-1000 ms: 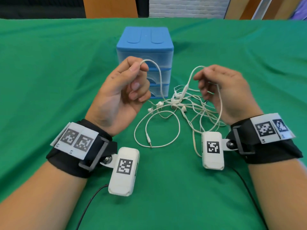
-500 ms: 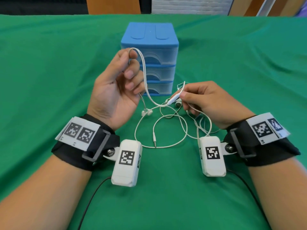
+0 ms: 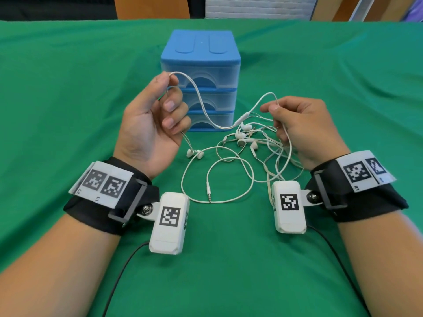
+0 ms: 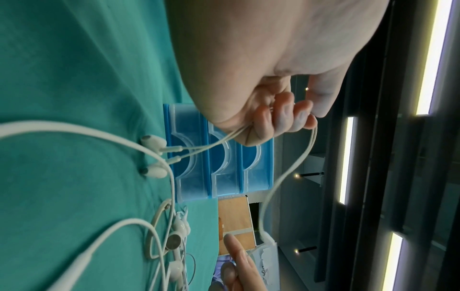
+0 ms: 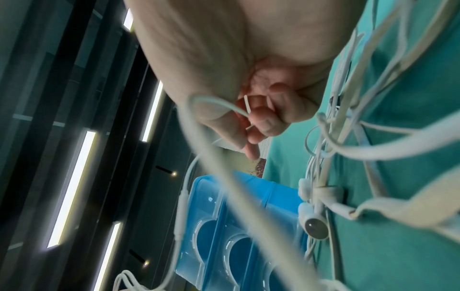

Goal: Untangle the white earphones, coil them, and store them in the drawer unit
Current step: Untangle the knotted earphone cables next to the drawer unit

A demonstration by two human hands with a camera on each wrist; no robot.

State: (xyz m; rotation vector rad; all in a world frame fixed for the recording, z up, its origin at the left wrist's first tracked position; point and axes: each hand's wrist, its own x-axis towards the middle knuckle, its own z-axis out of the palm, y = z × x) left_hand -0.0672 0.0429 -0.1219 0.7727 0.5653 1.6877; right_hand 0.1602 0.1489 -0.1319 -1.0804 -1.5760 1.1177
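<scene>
Both hands (image 3: pixel 148 124) (image 3: pixel 302 129) pinch earphones (image 3: pixel 240 143); tangle seemingly several sets

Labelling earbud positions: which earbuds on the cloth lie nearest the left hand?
The pair of earbuds just below the left hand, hanging from the cable it grips. The other earbuds sit clustered farther right, near the right hand.

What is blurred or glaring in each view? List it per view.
Head view: sharp and evenly lit, wide-angle bend at the edges. Left wrist view: ceiling lights glare; the earphones stay sharp. Right wrist view: a near cable is a blurred streak across the drawer unit.
</scene>
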